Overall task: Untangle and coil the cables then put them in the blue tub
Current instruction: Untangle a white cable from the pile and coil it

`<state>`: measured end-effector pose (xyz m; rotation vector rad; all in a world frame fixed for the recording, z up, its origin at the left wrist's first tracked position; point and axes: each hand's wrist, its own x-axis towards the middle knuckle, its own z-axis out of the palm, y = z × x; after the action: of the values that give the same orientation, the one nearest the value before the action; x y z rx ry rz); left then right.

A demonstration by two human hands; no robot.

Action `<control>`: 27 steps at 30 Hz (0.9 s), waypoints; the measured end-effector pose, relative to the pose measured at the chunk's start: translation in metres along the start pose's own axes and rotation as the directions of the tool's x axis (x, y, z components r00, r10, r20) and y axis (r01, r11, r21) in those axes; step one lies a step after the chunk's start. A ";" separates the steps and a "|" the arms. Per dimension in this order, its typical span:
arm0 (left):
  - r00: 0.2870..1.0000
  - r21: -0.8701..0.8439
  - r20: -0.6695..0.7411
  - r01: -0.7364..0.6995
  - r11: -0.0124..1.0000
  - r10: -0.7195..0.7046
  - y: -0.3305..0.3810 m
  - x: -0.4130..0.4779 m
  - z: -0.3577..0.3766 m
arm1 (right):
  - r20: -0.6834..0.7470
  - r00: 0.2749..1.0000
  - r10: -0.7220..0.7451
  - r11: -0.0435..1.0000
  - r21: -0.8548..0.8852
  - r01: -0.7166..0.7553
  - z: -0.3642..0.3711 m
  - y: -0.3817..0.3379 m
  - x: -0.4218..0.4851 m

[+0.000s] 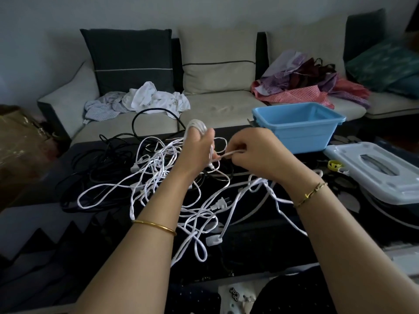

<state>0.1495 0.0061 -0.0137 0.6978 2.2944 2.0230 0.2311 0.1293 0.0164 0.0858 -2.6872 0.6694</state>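
Item: white cable [158,177], tangled. It is spread across the centre of the frame on the dark worktop [260,245], in many crossing loops, with a two-pin plug [221,203] lying at centre right and small white connectors scattered among the strands.

Item: black cables [102,159], loose. They are heaped at centre left of the frame, behind and partly under the white strands; one loop rises toward the sofa [215,105].

Item: tub [299,128], blue. It is set at upper right of the frame on the worktop's far edge. No cable is seen inside from this angle, though its floor is partly hidden.

Item: left hand [199,148]. A small coil [197,126] of white cable is wound around its raised fingers and held there.

Item: right hand [256,152]. Its fingers are closed narrowly on a white strand [226,153], which is stretched taut to the left hand, just beside it.

Progress: judged early. Only a few turns are wound; most of the white cable is not yet freed, the black cables appear untouched, and nothing is judged to be stowed in the tub.

Position: the coil is on the left fingers, the feeding strand is pinched in the right, and the rest of the tangle lies below and in front of both hands, touching the worktop.
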 end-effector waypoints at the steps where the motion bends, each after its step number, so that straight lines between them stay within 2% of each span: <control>1: 0.998 0.080 0.051 -0.042 0.996 0.038 0.000 -0.001 0.002 | -0.070 0.998 0.006 1.000 0.010 -0.005 -0.001 0.002 0.001; 4: 0.976 0.204 0.216 -0.082 0.975 0.037 0.005 -0.004 0.007 | -0.237 0.970 0.047 0.999 0.039 -0.039 -0.001 0.013 0.003; 9: 0.920 0.182 0.363 0.083 0.980 -0.146 0.020 -0.010 0.011 | -0.364 0.921 0.142 0.988 0.107 -0.110 0.006 0.030 0.006; 14: 0.773 0.224 0.568 0.186 0.957 -0.284 0.029 -0.020 0.011 | -0.398 0.890 0.222 0.975 0.110 -0.194 0.008 0.041 0.006; 16: 0.727 0.158 0.622 0.249 0.956 -0.292 0.032 -0.020 0.007 | -0.411 0.878 0.246 0.969 0.111 -0.220 0.008 0.047 0.006; 19: 0.664 -0.094 0.718 0.391 0.916 -0.210 0.033 -0.018 -0.002 | -0.364 0.888 0.281 0.960 0.112 -0.258 0.013 0.051 0.004; 21: 0.614 -0.341 0.787 0.508 0.791 -0.055 0.032 -0.013 -0.009 | -0.309 0.912 0.269 0.963 0.074 -0.259 0.018 0.051 0.004; 23: 0.587 -0.535 0.801 0.614 0.581 0.117 0.028 -0.006 -0.016 | -0.220 0.940 0.261 0.965 0.068 -0.252 0.023 0.055 0.004; 24: 0.604 -0.606 0.777 0.639 0.474 0.180 0.025 -0.002 -0.019 | -0.167 0.948 0.272 0.962 0.071 -0.264 0.024 0.057 0.004; 26: 0.732 -0.744 0.654 0.579 0.335 0.188 0.023 0.002 -0.024 | -0.067 0.950 0.306 0.951 0.065 -0.302 0.027 0.067 0.004; 27: 0.823 -0.811 0.551 0.491 0.318 0.138 0.022 0.003 -0.027 | -0.029 0.942 0.335 0.942 0.049 -0.333 0.029 0.074 0.003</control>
<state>0.1461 -0.0167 0.0130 0.6596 0.5422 2.1462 0.2075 0.1820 -0.0386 -0.3773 -2.6754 0.8195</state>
